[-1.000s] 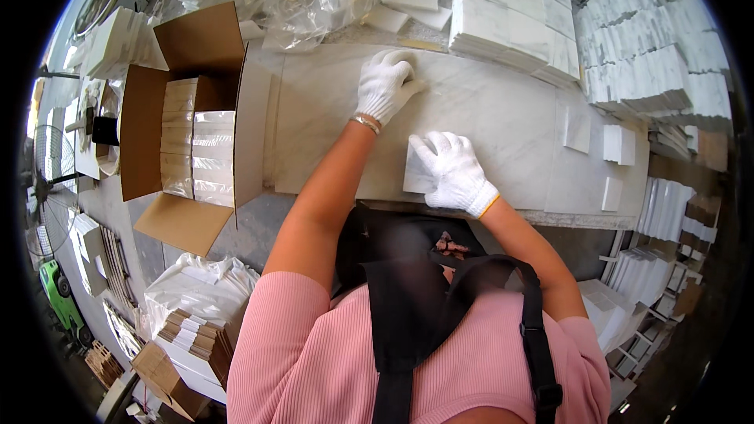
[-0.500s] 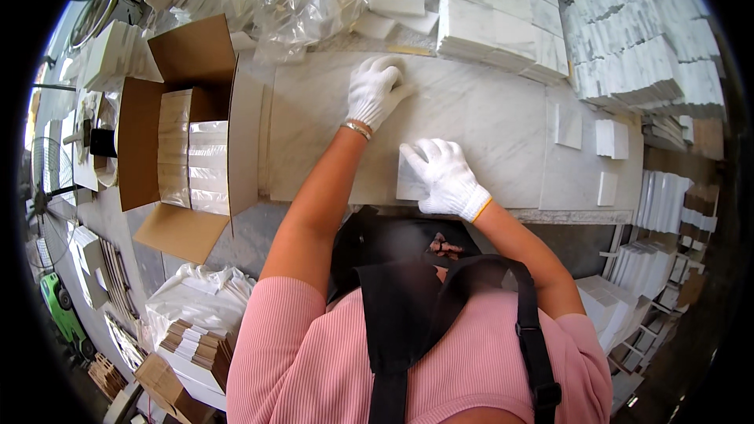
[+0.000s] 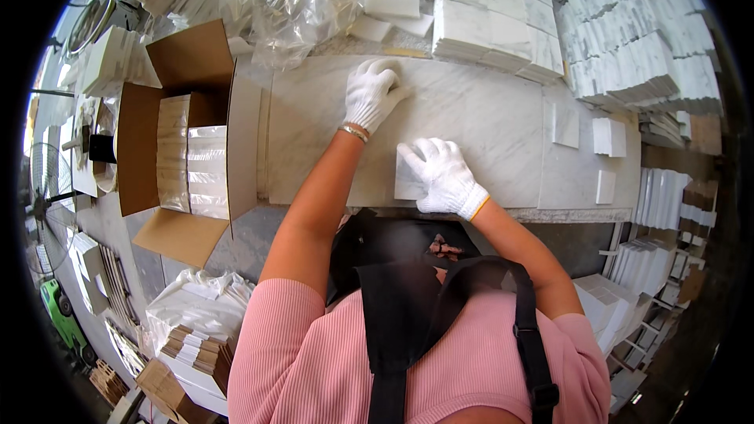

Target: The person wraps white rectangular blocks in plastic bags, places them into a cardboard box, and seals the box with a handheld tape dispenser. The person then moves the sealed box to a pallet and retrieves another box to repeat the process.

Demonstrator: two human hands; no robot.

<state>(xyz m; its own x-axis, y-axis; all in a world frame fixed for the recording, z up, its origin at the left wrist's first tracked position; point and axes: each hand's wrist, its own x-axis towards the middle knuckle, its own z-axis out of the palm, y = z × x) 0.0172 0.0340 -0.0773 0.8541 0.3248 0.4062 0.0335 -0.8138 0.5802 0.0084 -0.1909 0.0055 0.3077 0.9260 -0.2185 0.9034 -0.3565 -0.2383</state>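
Note:
My left hand (image 3: pixel 371 96), in a white knit glove, rests on the far part of a grey-white marble slab (image 3: pixel 479 102). Its fingers are curled and their undersides are hidden, so I cannot make out what lies beneath them. Nearer to me, my right hand (image 3: pixel 444 176), gloved the same way, lies over a small pale marble tile (image 3: pixel 406 179) by the slab's front edge. The right fingers are spread, one reaching toward the tile's far left corner. Part of the tile is covered by the hand.
An open cardboard box (image 3: pixel 243 137) holding wrapped white packs (image 3: pixel 207 169) stands at the left. Clear plastic bags (image 3: pixel 290 16) and white foam pieces (image 3: pixel 391 3) lie behind the slab. Marble tile stacks (image 3: pixel 499 20) rise at the back right; three small pieces (image 3: pixel 609 138) sit on its right end.

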